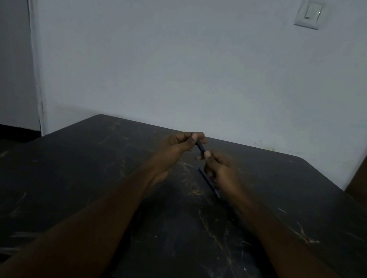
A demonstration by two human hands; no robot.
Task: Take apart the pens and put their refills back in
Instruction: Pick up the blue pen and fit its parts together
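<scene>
At frame centre, above the black marbled table, a short dark pen barrel is pinched between the closed left hand and right hand, the thin dark refill apparently tucked in the right; threading it back seems due.

- Left hand and right hand pinch opposite ends of a dark pen barrel above the black marbled table
- Thin refill slants beside the right hand
- Light switch on the wall
</scene>
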